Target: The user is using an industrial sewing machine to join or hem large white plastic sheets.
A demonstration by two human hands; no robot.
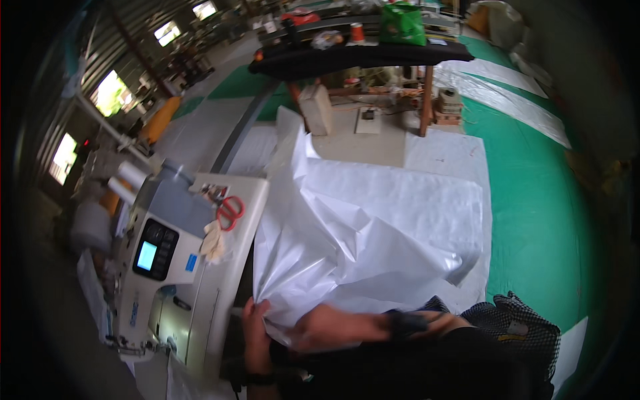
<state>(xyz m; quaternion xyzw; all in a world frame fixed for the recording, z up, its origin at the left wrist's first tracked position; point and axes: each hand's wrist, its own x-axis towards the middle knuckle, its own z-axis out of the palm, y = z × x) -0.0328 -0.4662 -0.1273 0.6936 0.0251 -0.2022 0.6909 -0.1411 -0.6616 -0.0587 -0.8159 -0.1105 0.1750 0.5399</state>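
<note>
A large white plastic-like sheet (313,247) lies creased in front of me, its near edge gathered up by my hands. My left hand (255,321) pinches this edge beside the sewing machine's table. Just to the right, my right hand (319,327) is blurred and looks closed on the same sheet; its fingers are mostly hidden. A dark band circles each wrist. Left of my hands stands a white and grey sewing machine (150,287) with a small lit screen. Red-handled scissors (231,213) and a crumpled beige cloth (213,241) lie on its top side.
More white sheeting (447,150) spreads on the floor ahead, with a green floor covering (533,220) to the right. A dark-covered table (360,59) at the back carries a green bag (402,25) and a red cup (357,32). Checked dark fabric (523,327) is near my right side.
</note>
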